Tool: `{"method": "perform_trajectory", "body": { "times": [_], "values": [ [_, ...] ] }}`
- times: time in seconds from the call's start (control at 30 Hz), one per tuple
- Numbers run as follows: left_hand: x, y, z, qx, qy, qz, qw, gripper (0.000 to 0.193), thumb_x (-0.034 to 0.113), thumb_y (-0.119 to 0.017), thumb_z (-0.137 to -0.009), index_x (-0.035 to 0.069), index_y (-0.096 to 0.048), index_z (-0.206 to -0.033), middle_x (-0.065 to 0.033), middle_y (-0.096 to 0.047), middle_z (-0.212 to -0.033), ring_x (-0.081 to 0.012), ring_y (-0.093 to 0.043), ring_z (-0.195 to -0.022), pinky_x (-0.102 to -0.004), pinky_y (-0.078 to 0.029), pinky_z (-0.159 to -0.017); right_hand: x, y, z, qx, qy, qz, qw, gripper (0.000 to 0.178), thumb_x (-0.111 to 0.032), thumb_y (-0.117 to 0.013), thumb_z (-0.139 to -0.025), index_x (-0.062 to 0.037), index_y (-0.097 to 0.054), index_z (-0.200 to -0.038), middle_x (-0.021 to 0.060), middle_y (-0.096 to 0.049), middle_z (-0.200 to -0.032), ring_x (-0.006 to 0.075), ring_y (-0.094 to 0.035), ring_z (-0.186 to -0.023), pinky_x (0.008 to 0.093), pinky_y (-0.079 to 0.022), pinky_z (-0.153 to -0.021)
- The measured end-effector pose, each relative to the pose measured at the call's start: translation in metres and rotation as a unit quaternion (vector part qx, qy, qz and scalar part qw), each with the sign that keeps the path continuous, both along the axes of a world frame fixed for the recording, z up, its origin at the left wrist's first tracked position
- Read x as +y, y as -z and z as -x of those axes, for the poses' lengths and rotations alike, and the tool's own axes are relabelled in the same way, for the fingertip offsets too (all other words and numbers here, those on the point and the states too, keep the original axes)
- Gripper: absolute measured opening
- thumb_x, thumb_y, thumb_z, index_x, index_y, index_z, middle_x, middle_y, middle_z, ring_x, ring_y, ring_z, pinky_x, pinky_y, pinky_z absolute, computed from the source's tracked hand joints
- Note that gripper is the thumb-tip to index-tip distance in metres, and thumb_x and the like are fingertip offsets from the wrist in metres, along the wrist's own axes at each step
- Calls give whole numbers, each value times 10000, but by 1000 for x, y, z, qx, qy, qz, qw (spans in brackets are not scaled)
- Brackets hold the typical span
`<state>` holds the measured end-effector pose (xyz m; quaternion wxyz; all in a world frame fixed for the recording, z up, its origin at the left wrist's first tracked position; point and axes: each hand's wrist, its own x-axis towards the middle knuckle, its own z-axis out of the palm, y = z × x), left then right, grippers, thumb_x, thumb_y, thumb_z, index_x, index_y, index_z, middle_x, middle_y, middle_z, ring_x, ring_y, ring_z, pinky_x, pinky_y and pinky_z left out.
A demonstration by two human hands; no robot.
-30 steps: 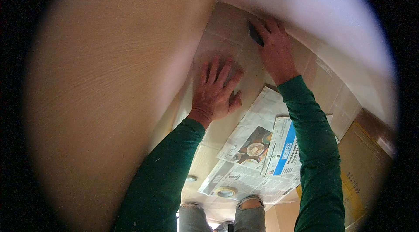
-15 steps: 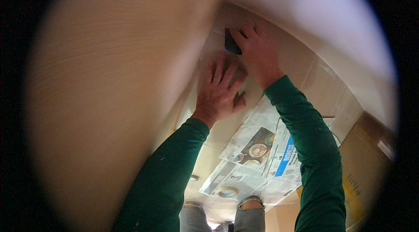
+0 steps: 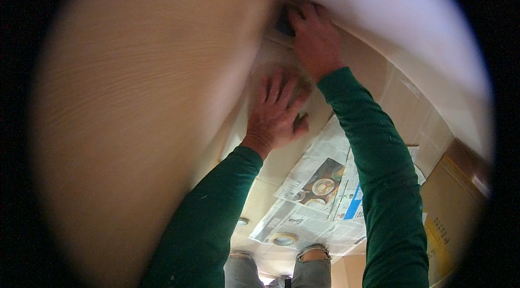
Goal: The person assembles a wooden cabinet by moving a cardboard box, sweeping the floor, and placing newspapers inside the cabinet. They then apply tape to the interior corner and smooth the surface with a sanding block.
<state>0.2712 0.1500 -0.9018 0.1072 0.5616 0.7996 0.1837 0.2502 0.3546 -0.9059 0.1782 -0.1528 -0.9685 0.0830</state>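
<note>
My right hand [image 3: 318, 36] is up in the dim far corner, its fingers closed over a dark, flat, angular piece [image 3: 285, 25]. Only part of that piece shows beside the fingers, and its exact kind is unclear. Nearer to me, my left hand [image 3: 275, 114] rests with fingers stretched out and spread on a pale, slightly shiny surface [image 3: 257, 179]. Nothing is held in it. Below both hands, newspaper sheets [image 3: 303, 217] lie on this surface, partly covered by my right forearm.
A large tan panel [image 3: 141, 98] rises close on the left. A white wall [image 3: 390, 11] slopes along the right. On the newspaper sits a roll of tape [image 3: 284, 239], with a small round object [image 3: 243, 222] to its left. A cardboard box [image 3: 455, 190] stands at the right.
My right hand has slid farther away into the corner, carrying the dark piece with it. My left hand has stayed almost in place.
</note>
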Motion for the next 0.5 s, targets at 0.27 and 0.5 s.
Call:
{"method": "perform_trajectory", "body": {
  "times": [0.27,0.5],
  "values": [
    [-1,-1,1,-13,2,1,1000,727,390,-705,-801,185,-541,-1479,-201,-423,-1556,-464,-322,-1489,-655,-228,-1222,-5,-7,3,-73,14,2,997,402,-129,-600,-871,-17,-649,-1254,202,-599,-1283,391,-587,-1155,490,-553,-954],
    [0,-1,0,-10,0,-12,1000,686,391,-700,-802,173,-567,-1438,-205,-440,-1536,-463,-342,-1474,-658,-234,-1217,-2,-10,-3,-50,4,-12,999,422,-154,-603,-870,-40,-663,-1273,170,-637,-1215,370,-617,-1113,508,-538,-949]
  ]
}}
